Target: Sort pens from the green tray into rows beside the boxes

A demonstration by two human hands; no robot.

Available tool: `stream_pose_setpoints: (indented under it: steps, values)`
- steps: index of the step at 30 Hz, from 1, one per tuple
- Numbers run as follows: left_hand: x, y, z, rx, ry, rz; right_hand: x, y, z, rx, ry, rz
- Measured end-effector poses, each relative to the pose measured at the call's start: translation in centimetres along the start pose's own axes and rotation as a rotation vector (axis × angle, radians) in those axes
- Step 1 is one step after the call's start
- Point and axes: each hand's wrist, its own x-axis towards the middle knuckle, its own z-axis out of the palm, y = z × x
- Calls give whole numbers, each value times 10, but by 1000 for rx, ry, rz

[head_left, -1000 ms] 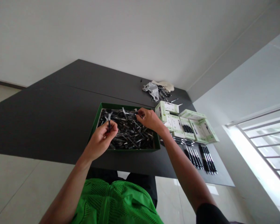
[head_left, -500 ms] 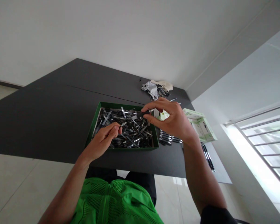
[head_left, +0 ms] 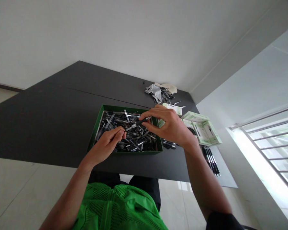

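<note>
Over an open green box [head_left: 129, 152] full of loose pens and pen parts, my two hands meet at one pen. My right hand [head_left: 170, 127] pinches the black, silver-ended pen [head_left: 135, 125] between thumb and fingers, its clear end pointing left. My left hand [head_left: 111, 139], closed in a pinch, grips a thin pen piece at that end. Whether the two parts are joined or only touching, I cannot tell. Loose pens [head_left: 139, 143] lie in a jumble under both hands.
Right of the box lie a row of pens [head_left: 169, 145], partly under my right arm, and open pale green cartons [head_left: 207, 131]. More pens [head_left: 210, 161] line the table's right side. At the back, grey and cream cloths [head_left: 155, 92] rest by a heap of pens.
My right hand has moved left and slightly down, bringing its pen against the piece in my left hand. The left hand has hardly moved.
</note>
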Motion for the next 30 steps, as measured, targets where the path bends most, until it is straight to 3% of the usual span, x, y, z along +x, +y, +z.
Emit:
stream_pose_setpoints:
  steps: [13, 20, 30]
  values:
    - [0, -1, 1, 20, 11, 21, 4, -2, 5, 11, -55, 53]
    - [-1, -3, 0, 70, -1, 14, 11, -3, 19, 12, -126, 31]
    - [-7, -27, 7, 215, 18, -34, 14, 0, 33, -10, -200, 22]
